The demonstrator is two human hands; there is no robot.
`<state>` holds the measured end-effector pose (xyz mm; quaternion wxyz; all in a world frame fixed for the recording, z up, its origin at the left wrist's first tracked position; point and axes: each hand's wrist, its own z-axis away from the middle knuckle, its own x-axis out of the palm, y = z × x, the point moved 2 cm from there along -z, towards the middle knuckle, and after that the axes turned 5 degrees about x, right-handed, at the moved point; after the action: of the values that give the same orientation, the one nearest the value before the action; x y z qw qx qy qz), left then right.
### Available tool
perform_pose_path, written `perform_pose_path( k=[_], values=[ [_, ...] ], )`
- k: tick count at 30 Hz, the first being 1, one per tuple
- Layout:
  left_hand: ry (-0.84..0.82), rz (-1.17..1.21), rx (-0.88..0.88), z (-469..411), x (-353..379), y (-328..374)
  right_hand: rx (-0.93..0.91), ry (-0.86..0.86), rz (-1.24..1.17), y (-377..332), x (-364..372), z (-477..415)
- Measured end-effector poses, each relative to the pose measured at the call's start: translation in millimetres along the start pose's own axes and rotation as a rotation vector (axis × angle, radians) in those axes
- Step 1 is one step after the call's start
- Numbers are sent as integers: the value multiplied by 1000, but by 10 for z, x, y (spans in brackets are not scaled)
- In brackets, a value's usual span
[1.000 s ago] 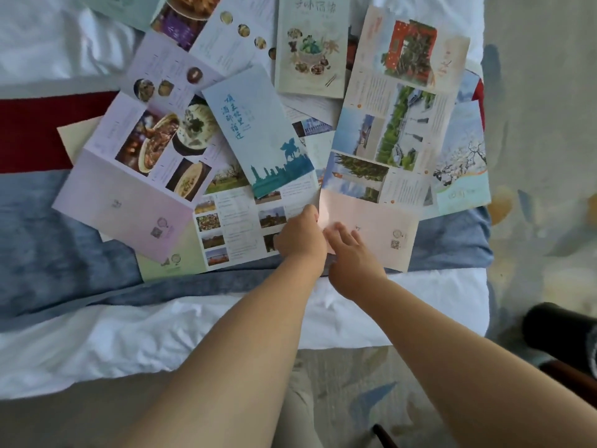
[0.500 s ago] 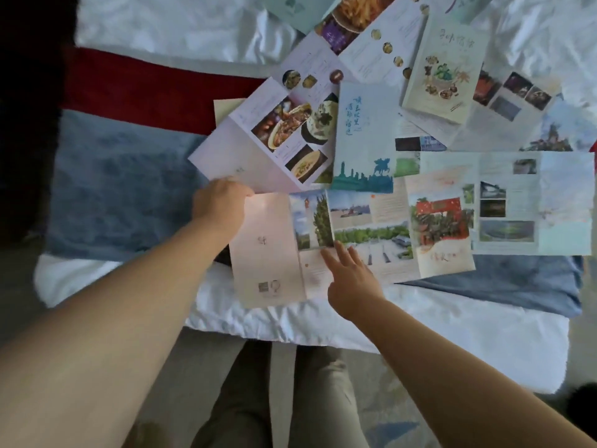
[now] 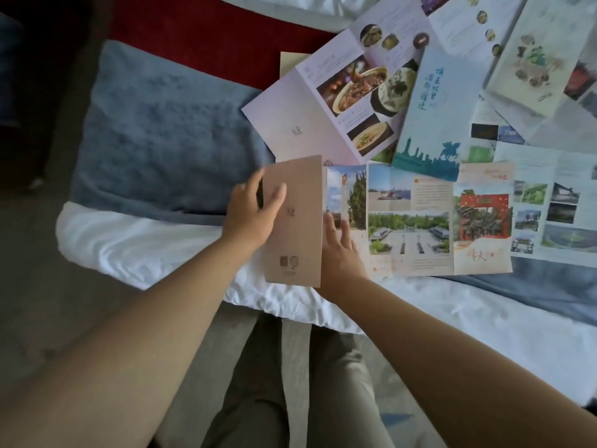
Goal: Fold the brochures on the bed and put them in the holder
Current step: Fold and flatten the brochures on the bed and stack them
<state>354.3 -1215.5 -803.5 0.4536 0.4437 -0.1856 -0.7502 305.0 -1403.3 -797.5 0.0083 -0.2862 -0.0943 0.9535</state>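
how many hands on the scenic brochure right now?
2. The left hand grips the scenic brochure by its tan end panel, thumb on the panel's face. The right hand lies flat on the photo panel just right of the fold.

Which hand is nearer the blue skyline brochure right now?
Right. The right hand rests on the open scenery brochure, below and left of the blue skyline brochure; the left hand is farther left, gripping the lifted tan panel.

Left hand (image 3: 250, 215) lifts brochure (image 3: 410, 221) end panel; right hand (image 3: 339, 250) presses it flat.
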Motion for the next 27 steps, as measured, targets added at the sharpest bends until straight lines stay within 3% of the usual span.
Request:
perform_pose_path(
  k=[4,9,16,22,27],
  values=[
    [1,-39,-73,190,211,112,15,4,-24,-16,-27,2],
    [-69,-271,-108,248,482,271,18,61,-50,87,-109,78],
    [24,-474,-145,166,864,181,144,170,-69,702,-151,93],
    [202,-503,-38,199,1039,55,19,277,106,1239,18,102],
    [208,-566,29,217,833,-82,-90,288,235,1243,97,67]
  ],
)
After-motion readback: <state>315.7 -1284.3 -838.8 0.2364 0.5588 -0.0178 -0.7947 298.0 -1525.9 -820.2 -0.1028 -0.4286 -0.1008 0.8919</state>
